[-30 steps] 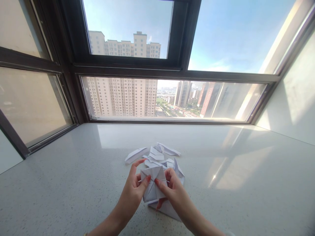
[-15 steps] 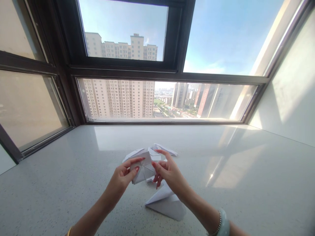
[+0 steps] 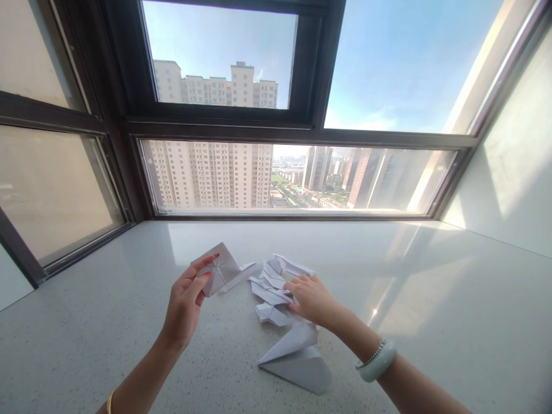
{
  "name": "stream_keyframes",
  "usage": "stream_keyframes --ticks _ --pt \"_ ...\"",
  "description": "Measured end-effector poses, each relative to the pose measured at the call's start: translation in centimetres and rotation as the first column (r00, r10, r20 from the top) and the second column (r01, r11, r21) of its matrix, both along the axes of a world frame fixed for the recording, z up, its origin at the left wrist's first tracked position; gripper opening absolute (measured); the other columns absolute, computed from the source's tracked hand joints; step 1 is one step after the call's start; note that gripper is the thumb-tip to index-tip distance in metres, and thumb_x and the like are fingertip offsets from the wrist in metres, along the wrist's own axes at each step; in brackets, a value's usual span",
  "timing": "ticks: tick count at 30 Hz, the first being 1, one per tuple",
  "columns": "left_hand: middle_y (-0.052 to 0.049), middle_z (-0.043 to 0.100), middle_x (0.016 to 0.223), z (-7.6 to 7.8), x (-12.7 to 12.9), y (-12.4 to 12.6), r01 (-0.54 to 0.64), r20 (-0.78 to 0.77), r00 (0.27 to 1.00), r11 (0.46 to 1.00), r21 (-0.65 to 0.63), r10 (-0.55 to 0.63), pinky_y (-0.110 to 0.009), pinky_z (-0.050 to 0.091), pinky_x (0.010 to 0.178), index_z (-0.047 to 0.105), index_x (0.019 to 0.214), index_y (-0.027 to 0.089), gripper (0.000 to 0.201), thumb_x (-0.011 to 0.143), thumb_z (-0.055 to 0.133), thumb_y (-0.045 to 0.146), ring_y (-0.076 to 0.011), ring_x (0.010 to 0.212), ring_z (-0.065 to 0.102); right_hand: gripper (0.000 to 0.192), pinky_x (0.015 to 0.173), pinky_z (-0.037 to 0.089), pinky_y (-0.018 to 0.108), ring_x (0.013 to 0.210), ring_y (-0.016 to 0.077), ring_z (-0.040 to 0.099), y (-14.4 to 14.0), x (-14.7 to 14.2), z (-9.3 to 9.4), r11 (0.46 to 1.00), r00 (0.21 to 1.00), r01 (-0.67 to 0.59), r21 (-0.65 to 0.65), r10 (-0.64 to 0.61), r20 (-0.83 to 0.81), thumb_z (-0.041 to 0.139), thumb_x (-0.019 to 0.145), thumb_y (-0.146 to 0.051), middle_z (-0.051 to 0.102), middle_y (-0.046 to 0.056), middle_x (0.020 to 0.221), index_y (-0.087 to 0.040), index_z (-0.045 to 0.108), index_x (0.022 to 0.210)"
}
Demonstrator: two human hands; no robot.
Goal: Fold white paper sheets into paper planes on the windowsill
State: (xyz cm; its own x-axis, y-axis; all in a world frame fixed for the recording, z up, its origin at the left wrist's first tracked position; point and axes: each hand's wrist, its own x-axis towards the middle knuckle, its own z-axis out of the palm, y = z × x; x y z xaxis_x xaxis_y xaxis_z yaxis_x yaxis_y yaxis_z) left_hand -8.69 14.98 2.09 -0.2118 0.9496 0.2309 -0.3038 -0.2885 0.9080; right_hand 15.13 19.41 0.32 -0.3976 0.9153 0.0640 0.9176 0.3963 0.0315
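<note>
My left hand (image 3: 185, 307) holds a folded white paper piece (image 3: 219, 267) with crease lines, lifted above the pale stone sill and off to the left. My right hand (image 3: 311, 299) rests palm down on a pile of several folded white paper pieces (image 3: 273, 282), its fingers touching them. Whether it grips one of the pieces cannot be seen. A larger folded white paper sheet (image 3: 297, 359) lies on the sill just in front of my right wrist, which wears a pale bangle (image 3: 376, 361).
The speckled sill (image 3: 107, 322) runs back to a dark-framed window (image 3: 302, 135) with tall buildings outside. A side window (image 3: 56, 190) stands at the left and a white wall (image 3: 509, 167) at the right. Sunlight patches fall on the right part of the sill.
My left hand carried the creased paper piece left and away from my right hand. My right hand let go of it and dropped onto the paper pile.
</note>
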Motion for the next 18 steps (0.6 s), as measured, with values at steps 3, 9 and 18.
stream_keyframes --ticks 3,9,18 --pt "-0.007 0.059 0.107 0.0 -0.1 0.0 -0.001 0.043 0.999 0.999 0.035 -0.001 -0.021 0.044 0.063 0.062 0.098 0.014 0.031 0.069 0.056 0.023 -0.0172 0.088 0.054 0.018 0.079 0.035 0.042 0.090 0.0289 0.055 0.0 0.6 0.1 0.999 0.998 0.045 0.011 -0.046 0.044 0.052 0.071 -0.010 0.065 0.013 0.087 -0.016 0.064 0.083" --pt "-0.007 0.059 0.104 0.0 -0.1 0.0 -0.005 0.033 0.999 1.000 0.000 0.005 -0.021 0.044 0.062 0.063 0.097 0.015 0.031 0.068 0.056 0.023 -0.0172 0.086 0.054 0.027 0.077 0.036 0.035 0.094 0.0254 0.052 0.0 0.4 1.4 0.996 0.998 0.056 0.068 -0.056 -0.011 0.043 0.076 -0.008 0.062 0.013 0.098 -0.016 0.060 0.094" --pt "-0.007 0.060 0.104 0.2 0.2 -0.2 -0.024 0.016 1.000 0.999 -0.037 0.024 -0.021 0.043 0.059 0.063 0.095 0.013 0.033 0.065 0.055 0.022 -0.0167 0.082 0.055 0.019 0.068 0.039 0.032 0.082 0.0258 0.058 3.4 -0.3 -1.3 0.997 0.977 0.081 0.005 -0.079 -0.201 0.051 0.075 -0.030 0.066 0.012 0.081 -0.016 0.064 0.077"
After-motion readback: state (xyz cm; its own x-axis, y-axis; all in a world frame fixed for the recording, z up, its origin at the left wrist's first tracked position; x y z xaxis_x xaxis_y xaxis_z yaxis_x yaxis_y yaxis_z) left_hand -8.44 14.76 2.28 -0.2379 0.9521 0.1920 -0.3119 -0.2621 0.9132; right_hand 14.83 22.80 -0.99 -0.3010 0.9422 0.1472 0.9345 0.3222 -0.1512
